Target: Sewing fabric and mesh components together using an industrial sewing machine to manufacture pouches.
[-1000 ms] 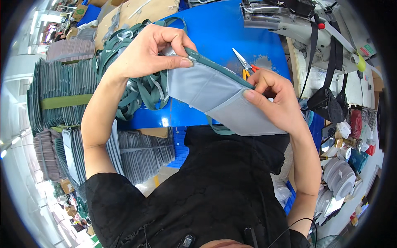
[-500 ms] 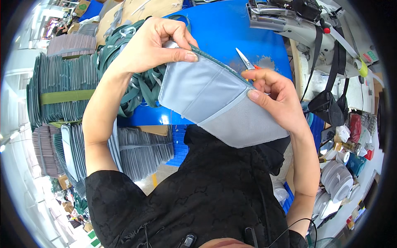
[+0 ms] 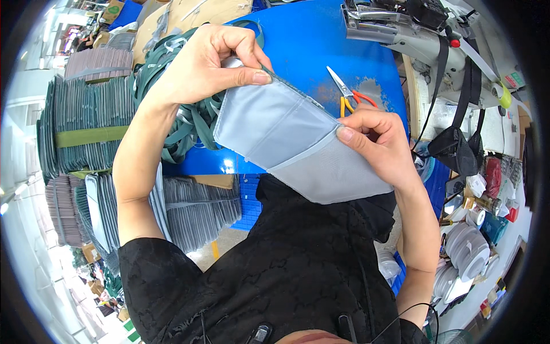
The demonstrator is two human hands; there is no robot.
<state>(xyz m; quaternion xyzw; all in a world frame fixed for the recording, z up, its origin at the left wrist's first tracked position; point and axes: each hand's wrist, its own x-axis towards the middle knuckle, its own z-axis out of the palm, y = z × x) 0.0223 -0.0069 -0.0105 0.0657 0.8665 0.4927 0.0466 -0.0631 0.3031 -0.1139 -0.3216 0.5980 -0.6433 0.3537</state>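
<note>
Between my two hands, above the near edge of the blue table, hangs a grey fabric panel (image 3: 265, 117) with a mesh pocket on its right part and dark green along its upper edge. My left hand (image 3: 224, 63) pinches the upper left corner between thumb and fingers. Further right, my right hand (image 3: 375, 135) is closed on the same edge, where the smooth part meets the mesh. Scissors (image 3: 347, 94) with orange and yellow handles lie on the table just beyond my right hand. A heap of green straps (image 3: 197, 123) lies behind my left wrist, partly hidden by it.
The blue table (image 3: 298, 40) extends away from me. At the far right is a sewing machine (image 3: 395, 34) with black straps (image 3: 458, 109) hanging by it. Tall stacks of green-grey panels (image 3: 91, 109) stand at the left, with grey panels (image 3: 200, 203) below. White spools (image 3: 467, 249) are at the lower right.
My right hand has closed more on the panel's edge, its fingers curling in from over the scissors, whose handles now show. The panel has shifted slightly left.
</note>
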